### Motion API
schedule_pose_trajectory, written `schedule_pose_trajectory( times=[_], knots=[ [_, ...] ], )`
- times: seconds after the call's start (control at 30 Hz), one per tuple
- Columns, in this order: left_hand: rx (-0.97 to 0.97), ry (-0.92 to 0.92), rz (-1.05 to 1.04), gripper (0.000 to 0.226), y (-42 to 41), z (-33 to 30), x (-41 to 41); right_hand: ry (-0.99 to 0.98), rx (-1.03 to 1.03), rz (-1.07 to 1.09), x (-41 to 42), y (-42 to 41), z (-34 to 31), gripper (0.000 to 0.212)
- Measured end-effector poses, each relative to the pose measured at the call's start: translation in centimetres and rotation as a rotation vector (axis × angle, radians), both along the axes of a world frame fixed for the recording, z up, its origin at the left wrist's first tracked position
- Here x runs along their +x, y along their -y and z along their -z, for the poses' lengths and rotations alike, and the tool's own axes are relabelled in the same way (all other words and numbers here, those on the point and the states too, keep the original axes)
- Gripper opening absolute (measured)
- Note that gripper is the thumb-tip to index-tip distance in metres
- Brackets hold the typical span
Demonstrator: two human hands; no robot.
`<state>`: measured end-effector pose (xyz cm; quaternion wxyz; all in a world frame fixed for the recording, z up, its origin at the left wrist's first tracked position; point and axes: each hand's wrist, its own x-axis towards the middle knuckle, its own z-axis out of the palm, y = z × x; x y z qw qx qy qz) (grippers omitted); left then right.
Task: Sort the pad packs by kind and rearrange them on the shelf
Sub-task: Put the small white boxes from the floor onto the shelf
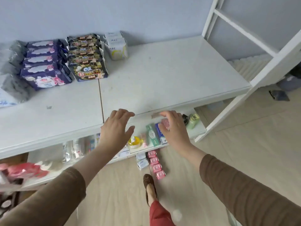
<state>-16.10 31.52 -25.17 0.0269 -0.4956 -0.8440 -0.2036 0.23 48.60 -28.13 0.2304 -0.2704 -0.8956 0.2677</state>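
On the white shelf [171, 75] stand rows of pad packs at the back left: dark blue packs [44, 66], black-and-gold packs [87, 57], white packs [116, 46], and grey packs [11, 69] at the far left edge. My left hand [116, 129] hovers open over the shelf's front edge, holding nothing. My right hand [172, 128] hangs open just past the front edge, above the lower shelf, fingers spread and empty. On the floor below lie a row of small pink packs [156, 165] and white packs [142, 161].
The lower shelf [197, 129] carries small boxes, a yellow item [134, 141] and a green jar [193, 121]. Red packs [24, 172] sit lower left. A white frame post [254, 79] stands right. My foot [149, 186] is on the wooden floor.
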Motion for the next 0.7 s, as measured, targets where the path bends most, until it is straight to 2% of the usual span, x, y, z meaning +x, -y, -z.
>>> schedule_pose_trajectory(
  times=[0.17, 0.33, 0.5, 0.7],
  knots=[
    [-0.125, 0.119, -0.001, 0.037, 3.5, 7.2, 6.3, 0.163, -0.142, 0.012, 6.1, 3.1, 6.8, 0.034],
    [-0.279, 0.277, -0.071, 0.040, 5.1, 16.9, 10.7, 0.345, -0.267, 0.003, 10.4, 3.6, 15.3, 0.030],
    [-0.431, 0.399, -0.144, 0.039, 5.0, 29.2, 13.9, 0.472, -0.380, -0.059, 12.7, 3.4, 26.7, 0.034],
    [-0.466, 0.554, -0.266, 0.046, 4.6, 44.9, 14.3, 0.557, -0.433, -0.120, 12.1, 3.5, 42.0, 0.040]
  ],
)
